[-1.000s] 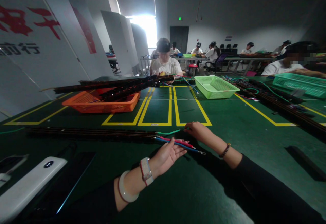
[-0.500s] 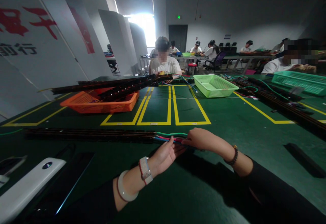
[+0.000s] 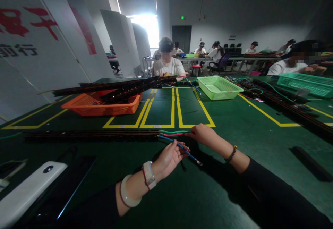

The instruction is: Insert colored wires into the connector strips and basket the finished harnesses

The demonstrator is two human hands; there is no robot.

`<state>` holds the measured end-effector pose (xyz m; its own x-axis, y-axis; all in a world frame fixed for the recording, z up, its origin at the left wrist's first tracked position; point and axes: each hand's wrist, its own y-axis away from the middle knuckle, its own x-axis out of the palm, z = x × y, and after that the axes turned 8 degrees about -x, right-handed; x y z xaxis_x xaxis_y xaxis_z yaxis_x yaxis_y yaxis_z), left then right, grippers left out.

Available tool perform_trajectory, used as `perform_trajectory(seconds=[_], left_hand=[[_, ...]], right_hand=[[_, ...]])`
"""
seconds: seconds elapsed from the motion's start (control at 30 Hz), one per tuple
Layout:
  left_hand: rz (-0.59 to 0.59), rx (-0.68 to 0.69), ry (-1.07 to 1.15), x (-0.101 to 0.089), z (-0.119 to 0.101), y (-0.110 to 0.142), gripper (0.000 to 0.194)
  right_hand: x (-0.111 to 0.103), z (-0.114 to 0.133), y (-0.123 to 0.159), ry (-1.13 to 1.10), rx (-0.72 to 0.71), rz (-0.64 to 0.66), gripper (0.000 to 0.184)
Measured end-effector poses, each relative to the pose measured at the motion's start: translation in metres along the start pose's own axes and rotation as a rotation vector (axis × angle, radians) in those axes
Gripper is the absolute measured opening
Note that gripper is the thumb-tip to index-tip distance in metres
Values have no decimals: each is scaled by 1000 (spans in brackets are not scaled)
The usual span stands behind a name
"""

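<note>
A long dark strip (image 3: pixel 91 136) lies across the green table, with coloured wires coming out of its right end. My left hand (image 3: pixel 170 158), palm up, is closed around the blue wire (image 3: pixel 191 156), whose metal ring terminal (image 3: pixel 199 163) sticks out past the fingers. Just to the right, my right hand (image 3: pixel 204 135) pinches the red wire (image 3: pixel 173 134) and the green wire (image 3: pixel 174 132) from above. The far ends of those two are hidden under that hand.
An orange basket (image 3: pixel 111 109) holds more dark strips. Beyond are a light green basket (image 3: pixel 218 92) and a teal basket (image 3: pixel 307 83). A white device (image 3: pixel 33 191) lies front left, a black bar (image 3: pixel 310 163) at right. A co-worker (image 3: pixel 168 64) sits opposite.
The blue wire has come apart from the red and green ones and now slants toward me in my left hand. My right hand has risen slightly away from my left, with the other wires.
</note>
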<state>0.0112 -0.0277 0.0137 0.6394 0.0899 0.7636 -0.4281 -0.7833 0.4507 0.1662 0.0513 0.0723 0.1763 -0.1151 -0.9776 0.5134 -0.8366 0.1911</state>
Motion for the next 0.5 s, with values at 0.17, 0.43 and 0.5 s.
perform_trajectory(seconds=[0.17,0.43,0.5], left_hand=[[10,-13,3,-1,0,-1,30],[4,-34,44,0,0,-1,20],[10,-28,49,2,0,0,21]], right_hand=[[-4,4,5,12,-35,70,48],[-31,40,38,-29,-157,-8,35],[-29,44,42,-65,-248,21,34]])
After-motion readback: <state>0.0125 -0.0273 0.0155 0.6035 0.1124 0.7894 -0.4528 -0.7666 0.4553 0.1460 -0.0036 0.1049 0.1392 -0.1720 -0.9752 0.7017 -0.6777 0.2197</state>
